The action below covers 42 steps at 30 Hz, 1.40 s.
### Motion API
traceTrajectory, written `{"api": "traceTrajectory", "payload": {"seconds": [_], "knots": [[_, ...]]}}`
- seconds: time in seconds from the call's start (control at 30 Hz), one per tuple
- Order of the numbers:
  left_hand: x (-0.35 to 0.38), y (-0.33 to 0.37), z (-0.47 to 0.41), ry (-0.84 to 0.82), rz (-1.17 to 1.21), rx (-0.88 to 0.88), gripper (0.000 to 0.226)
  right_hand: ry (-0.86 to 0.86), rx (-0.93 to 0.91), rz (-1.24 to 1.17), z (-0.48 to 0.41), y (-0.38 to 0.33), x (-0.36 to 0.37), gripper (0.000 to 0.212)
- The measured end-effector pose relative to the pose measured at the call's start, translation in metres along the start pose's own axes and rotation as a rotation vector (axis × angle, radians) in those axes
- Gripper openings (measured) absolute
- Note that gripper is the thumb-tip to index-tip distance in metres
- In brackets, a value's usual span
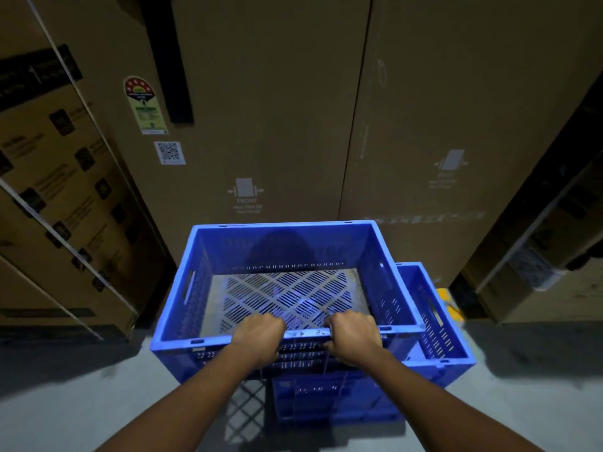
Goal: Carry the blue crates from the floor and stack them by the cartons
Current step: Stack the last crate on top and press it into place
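Head view, hands [259,336] [354,336] gripping top crate [287,246], lower crate [439,324] partly hidden

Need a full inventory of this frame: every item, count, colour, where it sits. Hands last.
held crate: 1, blue, centre, empty, above the lower crate and offset left
lower crate: at least 1, blue, beneath, sticking out right; more below unclear
cartons: several, brown, tall ones behind the crates, others left and right
rating sticker: 1, red, yellow and green, on the middle carton, upper left
QR label: 1, white, just below that sticker
yellow object: 1, floor right of the lower crate, mostly hidden
floor: grey, foreground
left hand: 1, grips the held crate's near rim
right hand: 1, grips the same rim
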<state>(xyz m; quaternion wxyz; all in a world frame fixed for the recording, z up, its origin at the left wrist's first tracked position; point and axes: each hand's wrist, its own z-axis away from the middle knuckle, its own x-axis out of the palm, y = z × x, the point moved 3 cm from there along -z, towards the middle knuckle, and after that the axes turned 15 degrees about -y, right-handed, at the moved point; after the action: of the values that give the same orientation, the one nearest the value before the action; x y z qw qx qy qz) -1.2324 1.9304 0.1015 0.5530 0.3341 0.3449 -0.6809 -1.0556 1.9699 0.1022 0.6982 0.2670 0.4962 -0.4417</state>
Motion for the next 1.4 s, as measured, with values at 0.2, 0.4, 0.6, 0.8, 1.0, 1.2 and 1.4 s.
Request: {"api": "traceTrajectory", "payload": {"seconds": [0.2,0.4,0.6,0.8,1.0,1.2,1.4], "knots": [[-0.015,0.047,-0.018,0.001,0.0,0.021,0.019,-0.022,0.044,0.001,0.01,0.052,0.002,0.03],[-0.031,0.089,-0.038,0.005,0.011,0.043,0.018,-0.02,0.069,-0.012,0.017,0.103,0.003,0.027],[-0.046,0.13,-0.052,0.012,0.012,0.064,0.017,-0.021,0.098,-0.006,0.025,0.147,0.005,0.029],[-0.057,0.156,-0.06,-0.001,-0.004,0.086,0.014,-0.025,0.115,-0.001,0.031,0.174,0.006,0.029],[-0.057,0.155,-0.068,-0.006,-0.019,0.088,0.013,-0.027,0.122,0.005,0.028,0.174,0.004,0.027],[-0.055,0.153,-0.072,0.013,-0.001,0.061,0.016,0.002,0.11,0.03,0.026,0.173,0.002,0.029],[-0.055,0.158,-0.07,0.019,-0.022,0.004,0.017,0.035,0.081,0.022,0.027,0.175,0.005,0.03]]}}
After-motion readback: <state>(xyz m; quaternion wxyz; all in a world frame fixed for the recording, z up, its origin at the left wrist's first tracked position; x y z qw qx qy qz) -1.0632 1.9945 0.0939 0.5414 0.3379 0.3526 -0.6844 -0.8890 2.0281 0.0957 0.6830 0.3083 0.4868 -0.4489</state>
